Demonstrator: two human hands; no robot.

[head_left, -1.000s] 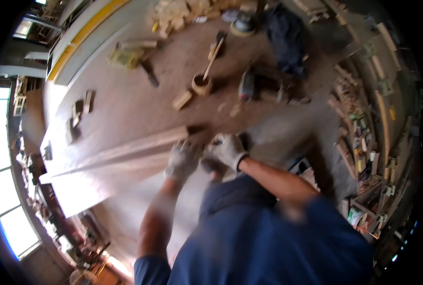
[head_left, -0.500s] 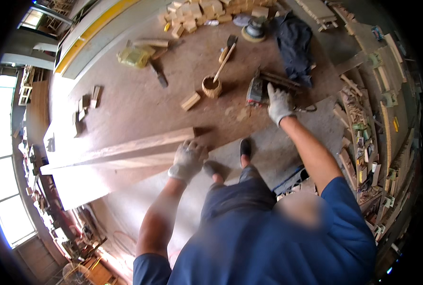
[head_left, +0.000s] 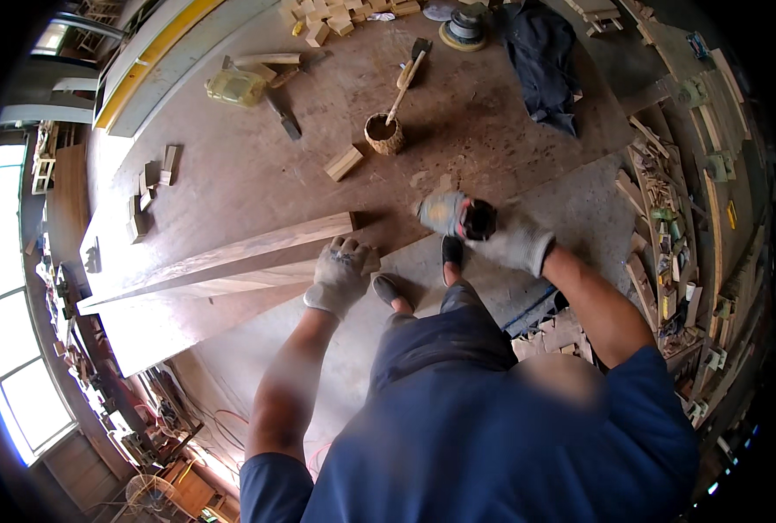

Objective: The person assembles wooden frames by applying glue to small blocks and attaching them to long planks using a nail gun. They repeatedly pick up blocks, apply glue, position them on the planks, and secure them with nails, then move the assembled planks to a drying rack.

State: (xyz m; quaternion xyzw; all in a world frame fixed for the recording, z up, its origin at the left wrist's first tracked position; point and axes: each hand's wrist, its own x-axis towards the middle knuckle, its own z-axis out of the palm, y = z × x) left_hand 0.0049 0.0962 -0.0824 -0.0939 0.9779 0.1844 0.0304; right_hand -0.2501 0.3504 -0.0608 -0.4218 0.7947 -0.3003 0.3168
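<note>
My left hand (head_left: 338,277), in a pale work glove, is closed over the right end of the nearer long wooden strip (head_left: 257,279). Just beyond it lies a second long wooden strip (head_left: 266,238); the two converge toward the left into a narrow wedge. Also gloved, my right hand (head_left: 514,244) grips what looks like a nail gun (head_left: 471,216), held off the table near its front edge. Its black end faces up and its grey and red body points left. The fingers around it are partly hidden.
On the brown table (head_left: 257,166) stand a round pot (head_left: 384,135) with a stick and a small wood block (head_left: 343,163). Farther off lie a hammer (head_left: 283,118), a yellowish plastic bag (head_left: 235,88), a sander (head_left: 464,30), dark cloth (head_left: 541,65) and stacked blocks (head_left: 327,17).
My right hand has lifted the nail gun off the table and brought it left and nearer to me, turning it. My left hand remains at the strip's end. The view has shifted slightly.
</note>
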